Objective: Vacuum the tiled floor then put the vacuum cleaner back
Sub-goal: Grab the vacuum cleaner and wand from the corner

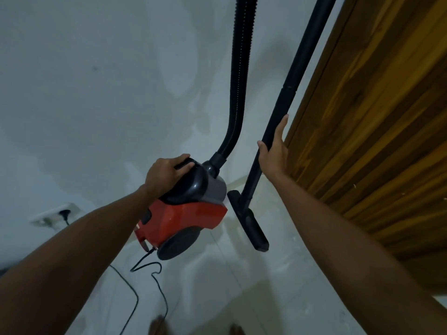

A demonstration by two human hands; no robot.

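Observation:
A red and black canister vacuum cleaner (186,215) stands on the pale tiled floor (242,286) close to a white wall. My left hand (165,172) grips the black handle on top of its body. A ribbed black hose (238,76) rises from the canister out of the top of the frame. The rigid black wand (290,93) leans upright beside a wooden door, and its floor nozzle (251,226) rests on the tiles. My right hand (274,151) holds the wand low down, thumb on one side and fingers stretched along the other.
A wooden door (375,117) fills the right side, right behind the wand. The black power cord (150,281) loops over the floor from the canister's rear. A plug sits in a wall socket (60,212) at the left. My feet show at the bottom edge.

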